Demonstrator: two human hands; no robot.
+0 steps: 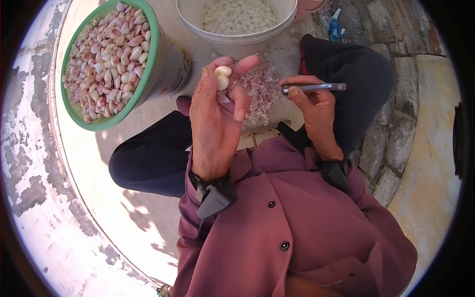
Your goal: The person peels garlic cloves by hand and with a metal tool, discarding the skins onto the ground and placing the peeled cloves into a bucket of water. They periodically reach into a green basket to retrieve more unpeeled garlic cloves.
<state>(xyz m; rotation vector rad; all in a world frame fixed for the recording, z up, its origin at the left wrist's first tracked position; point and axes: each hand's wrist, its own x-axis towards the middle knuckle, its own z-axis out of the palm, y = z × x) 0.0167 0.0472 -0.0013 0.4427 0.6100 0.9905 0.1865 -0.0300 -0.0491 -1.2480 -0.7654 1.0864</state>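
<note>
While the left hand (pixel 215 119) is raised palm-up with its fingers half curled, thumb and fingertips pinch two bare white peeled cloves (pixel 222 76) at the very top of the hand. The peeling of these looks finished, so the step in hand seems to be the pause between stripping and putting away. The right hand (pixel 314 111) is closed around a small metal knife (pixel 316 87), thumb pressed on it, the blade lying level and pointing away to the right, clear of the cloves. As I judge it, the next move calls for loosening the pinch over the white bucket (pixel 232 37), just beyond the hands, without scattering anything. A heap of papery skins (pixel 260 94) lies between the knees, and the green basket (pixel 148 74) of unpeeled garlic (pixel 106 59) stands near the left hand.
</note>
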